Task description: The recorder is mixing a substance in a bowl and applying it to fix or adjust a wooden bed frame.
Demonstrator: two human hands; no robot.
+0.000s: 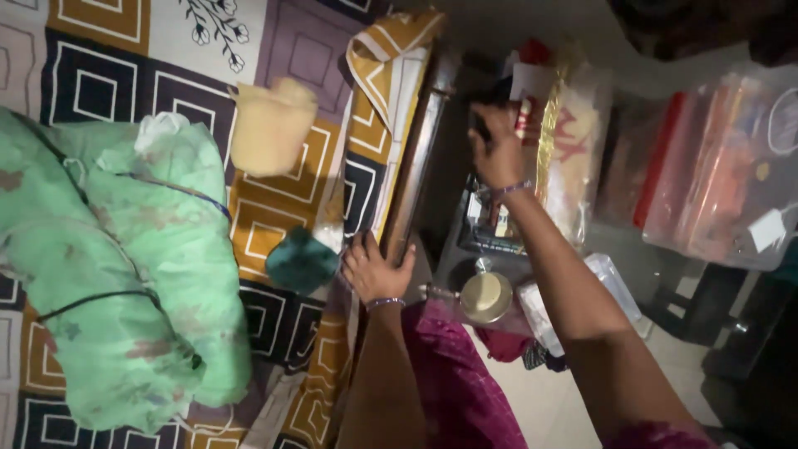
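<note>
Here, in the head view, our left hand (376, 270) rests palm-down on the edge of the bed frame (416, 158), fingers curled over the long metal rail, bracing us and holding nothing loose. Our right hand (497, 150) stretches out over the clutter beside the bed, fingers closed around a small dark object (480, 125) that is too dim and blurred for us to tell its kind. Just below that hand sits a dark box of small packets (490, 224), and nearer us a round steel container (486, 297). On the patterned bedsheet (91, 83) lie a big green bundle (125, 274), a yellow cloth (270, 125) and a small teal cloth (299, 262). We judge the step in hand to be picking through the bedside pile; the next move calls for a steady lift clear of the plastic-wrapped packages (723, 175).
</note>
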